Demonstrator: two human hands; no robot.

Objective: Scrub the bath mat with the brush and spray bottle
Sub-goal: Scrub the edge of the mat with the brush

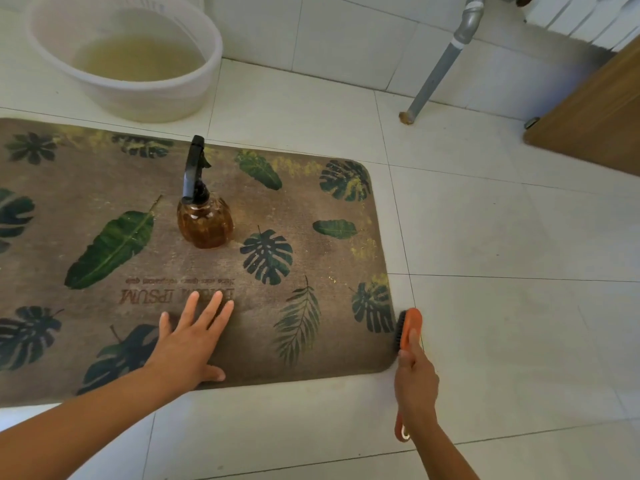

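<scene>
The bath mat (304, 206) lies flat on the tiled floor (519, 306). It runs off the left of the view, with its right end and both right corners showing. The amber spray bottle (205, 221) stands upright on the mat, nearer its far edge than its near one, and neither hand touches it. From that, spraying looks finished for the moment and the brush work is the step in hand. The mat's brown surface looks dark and dull all over, with no foam showing. Whether it is wet cannot be told. Yellowish flecks sit along the far edge and the right edge, and they could be print or dirt. Judged from this, most of the scrubbing is yet to be done and no part looks clearly cleaner than the rest.

The left grip (194, 341) is wide. The palm lies flat on the mat near its near edge, with straight fingers spread and pointing toward the far edge, apparently pinning the mat down. The forearm comes in from the lower left.

The right grip (415, 379) is wrapped round the handle of the orange scrubbing brush (412, 327), and the handle's loop end pokes out below the wrist. The brush sits at the mat's right edge, just short of the near right corner. It is turned on its side so the dark bristles face the mat's rim and seem to touch it.

A white basin (138, 95) of cloudy yellowish water stands on the floor beyond the mat's far edge.
</scene>
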